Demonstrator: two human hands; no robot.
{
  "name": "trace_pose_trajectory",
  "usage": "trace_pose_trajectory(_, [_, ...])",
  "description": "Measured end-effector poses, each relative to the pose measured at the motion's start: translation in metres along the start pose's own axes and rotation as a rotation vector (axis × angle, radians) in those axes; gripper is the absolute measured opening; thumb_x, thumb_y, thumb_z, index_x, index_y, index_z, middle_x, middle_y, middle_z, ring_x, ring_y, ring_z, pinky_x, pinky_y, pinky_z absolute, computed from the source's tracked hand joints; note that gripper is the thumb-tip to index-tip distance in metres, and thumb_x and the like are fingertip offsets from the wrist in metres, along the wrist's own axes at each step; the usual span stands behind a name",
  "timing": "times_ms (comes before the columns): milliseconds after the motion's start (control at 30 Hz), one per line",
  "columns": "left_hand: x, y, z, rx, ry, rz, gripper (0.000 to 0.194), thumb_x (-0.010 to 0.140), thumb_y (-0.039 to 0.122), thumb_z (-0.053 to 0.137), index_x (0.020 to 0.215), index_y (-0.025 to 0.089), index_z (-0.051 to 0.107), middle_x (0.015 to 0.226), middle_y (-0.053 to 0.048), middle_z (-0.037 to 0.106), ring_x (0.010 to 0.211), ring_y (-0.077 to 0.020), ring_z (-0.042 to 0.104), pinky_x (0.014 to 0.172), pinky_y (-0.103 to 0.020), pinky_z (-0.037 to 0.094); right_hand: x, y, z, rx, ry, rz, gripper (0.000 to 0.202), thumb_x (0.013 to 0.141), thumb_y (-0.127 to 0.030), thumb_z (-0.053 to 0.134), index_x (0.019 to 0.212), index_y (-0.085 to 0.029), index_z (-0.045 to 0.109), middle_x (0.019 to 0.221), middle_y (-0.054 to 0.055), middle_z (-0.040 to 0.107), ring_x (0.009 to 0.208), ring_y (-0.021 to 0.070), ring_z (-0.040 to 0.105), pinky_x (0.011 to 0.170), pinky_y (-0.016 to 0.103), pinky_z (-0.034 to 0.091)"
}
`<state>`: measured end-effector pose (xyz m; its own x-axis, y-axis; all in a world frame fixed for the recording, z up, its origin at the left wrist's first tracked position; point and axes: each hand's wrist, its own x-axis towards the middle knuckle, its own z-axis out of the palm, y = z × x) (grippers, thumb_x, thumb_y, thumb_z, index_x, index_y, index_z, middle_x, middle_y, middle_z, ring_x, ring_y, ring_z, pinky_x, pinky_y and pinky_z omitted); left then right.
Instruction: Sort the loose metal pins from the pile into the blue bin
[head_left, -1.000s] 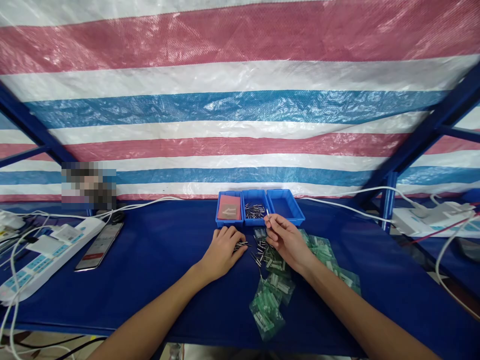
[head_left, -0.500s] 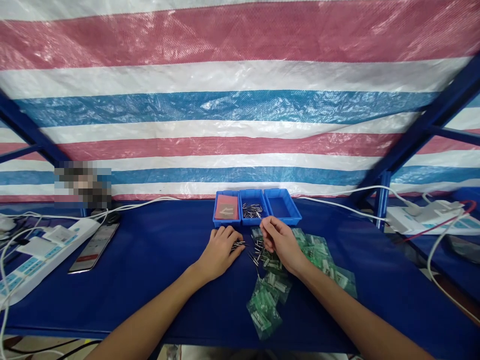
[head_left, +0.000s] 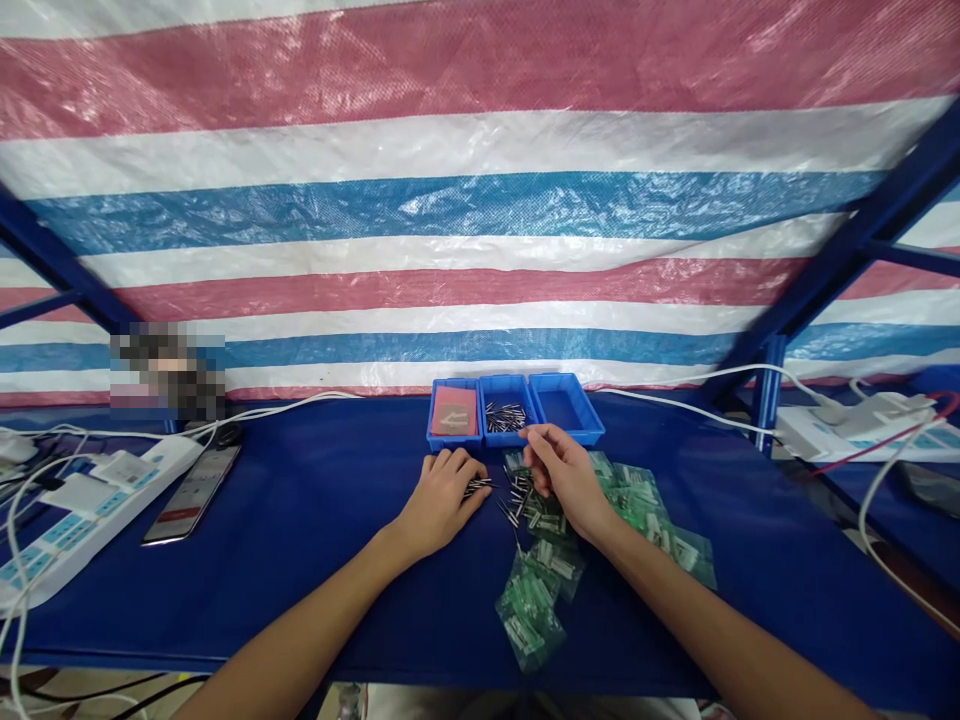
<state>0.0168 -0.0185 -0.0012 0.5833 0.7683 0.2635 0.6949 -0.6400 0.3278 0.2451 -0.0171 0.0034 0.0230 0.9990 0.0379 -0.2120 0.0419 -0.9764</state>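
Note:
My left hand (head_left: 444,500) rests on the blue table, its fingers curled over a small bunch of thin metal rods (head_left: 475,487) that stick out between thumb and forefinger. My right hand (head_left: 566,480) is closed in a pinch just in front of the middle blue tray (head_left: 487,439); what its fingertips hold is too small to make out. That tray contains a heap of dark and silver metal rods (head_left: 506,418). More loose rods (head_left: 517,490) lie between my hands. Green-tinted plastic packets (head_left: 529,605) with white labels spread under and around my right hand.
The left blue tray (head_left: 454,441) holds a pink sheet and a small clear bag. The right blue tray (head_left: 564,405) stands beside the middle one. A phone (head_left: 191,497) and power strip (head_left: 97,520) lie left; another power strip (head_left: 862,435) sits right, with white cables.
My right hand stays by the middle tray, with its pinched fingertips shifted very slightly right. My left hand keeps its place over the rods. The view has tilted a little.

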Motion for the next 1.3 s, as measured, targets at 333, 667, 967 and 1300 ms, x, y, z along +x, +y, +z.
trace_pose_trajectory(333, [0.0,0.0,0.001,0.011,0.0,-0.006,0.015,0.111,0.037,0.055,0.116,0.025,0.062,0.116,-0.004,0.065,0.108,-0.0255,0.056,0.09,-0.041,0.04,-0.006,0.002,-0.004,-0.558,-0.091,-0.251,0.02,0.099,-0.045,0.07,0.094,-0.025,0.068,0.073,-0.001,0.061,0.064,0.0185,0.054,0.06,0.031,0.042])
trace_pose_trajectory(667, [0.0,0.003,0.001,0.048,0.031,-0.081,0.012,0.11,0.033,0.056,0.113,0.024,0.063,0.116,-0.005,0.065,0.108,-0.026,0.057,0.091,-0.041,0.041,-0.011,0.005,-0.005,-1.238,-0.281,-0.467,0.012,0.097,-0.019,0.069,0.091,-0.022,0.059,0.079,-0.001,0.062,0.076,0.0198,0.059,0.074,0.033,0.03])
trace_pose_trajectory(967, [0.0,0.001,0.003,0.037,0.057,-0.088,0.012,0.11,0.033,0.055,0.11,0.024,0.062,0.114,-0.005,0.065,0.107,-0.0255,0.057,0.091,-0.041,0.042,-0.012,0.001,-0.006,-1.294,-0.271,-0.547,0.017,0.101,-0.015,0.061,0.087,-0.022,0.055,0.082,0.0,0.063,0.077,0.0198,0.058,0.076,0.034,0.029])
trace_pose_trajectory(1300, [0.001,0.003,-0.001,0.035,0.038,-0.091,0.014,0.111,0.033,0.052,0.11,0.025,0.063,0.113,-0.005,0.065,0.106,-0.0255,0.057,0.09,-0.04,0.042,-0.016,-0.001,-0.003,-0.909,-0.205,-0.373,0.017,0.112,-0.038,0.044,0.101,-0.028,0.052,0.087,0.002,0.066,0.072,0.0231,0.061,0.068,0.034,0.041])
